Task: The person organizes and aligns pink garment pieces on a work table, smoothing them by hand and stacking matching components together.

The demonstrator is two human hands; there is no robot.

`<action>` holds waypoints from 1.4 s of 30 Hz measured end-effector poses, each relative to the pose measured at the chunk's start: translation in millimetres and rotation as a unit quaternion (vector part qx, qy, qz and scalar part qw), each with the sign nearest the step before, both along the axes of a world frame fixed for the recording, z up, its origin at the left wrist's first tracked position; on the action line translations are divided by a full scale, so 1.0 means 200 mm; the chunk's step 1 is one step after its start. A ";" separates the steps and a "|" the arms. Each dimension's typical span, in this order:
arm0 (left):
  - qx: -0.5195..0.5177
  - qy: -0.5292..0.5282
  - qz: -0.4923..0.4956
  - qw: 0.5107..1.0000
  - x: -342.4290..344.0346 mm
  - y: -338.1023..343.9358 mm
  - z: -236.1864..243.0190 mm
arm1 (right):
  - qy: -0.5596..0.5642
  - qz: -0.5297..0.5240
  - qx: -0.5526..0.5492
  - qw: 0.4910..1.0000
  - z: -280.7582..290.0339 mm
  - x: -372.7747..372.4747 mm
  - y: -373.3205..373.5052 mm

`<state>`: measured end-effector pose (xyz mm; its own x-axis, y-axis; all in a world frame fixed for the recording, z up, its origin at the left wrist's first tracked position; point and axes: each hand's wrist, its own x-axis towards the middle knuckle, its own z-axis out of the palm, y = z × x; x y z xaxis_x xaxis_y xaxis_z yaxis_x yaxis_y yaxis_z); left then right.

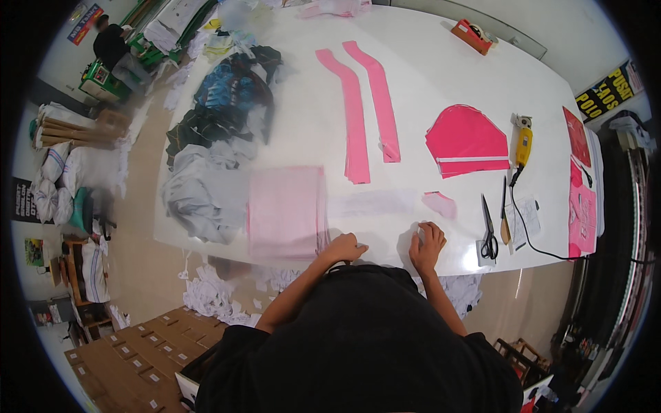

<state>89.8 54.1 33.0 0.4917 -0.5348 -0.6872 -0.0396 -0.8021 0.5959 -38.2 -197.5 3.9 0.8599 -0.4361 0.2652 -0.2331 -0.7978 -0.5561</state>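
My left hand [346,246] is at the front edge of the white table [468,234], just right of a stack of pale pink sheets [282,210], fingers curled; anything under them is hidden. My right hand [428,241] rests on the table with fingers apart and bent. Just beyond it lies a small pink and white piece [441,205]. Two long pink strips [354,138] [382,107] and a stack of darker pink rounded pieces [467,134] lie farther back.
Heaped fabric [206,186] lines the table's left; a yellow electric cutter [524,146] with its cord, black scissors [488,230] and pink prints [580,213] lie right; a tape dispenser [471,36] at back. A person [111,48] stands upper left. Cardboard boxes [131,365] are lower left.
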 end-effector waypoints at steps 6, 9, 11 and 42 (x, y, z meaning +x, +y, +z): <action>0.015 0.012 0.006 1.000 -0.01 0.01 -0.05 | 0.013 -0.002 0.000 1.000 -0.01 -0.01 0.00; 0.010 0.017 0.004 1.000 -0.03 0.02 -0.06 | 0.014 -0.005 0.002 1.000 0.01 0.00 0.00; 0.004 0.001 0.010 1.000 -0.02 0.02 -0.04 | 0.016 -0.001 0.000 1.000 -0.02 0.03 -0.02; -0.068 0.033 0.072 0.994 0.02 0.10 0.09 | -0.068 0.144 -0.089 0.983 0.00 1.04 -0.11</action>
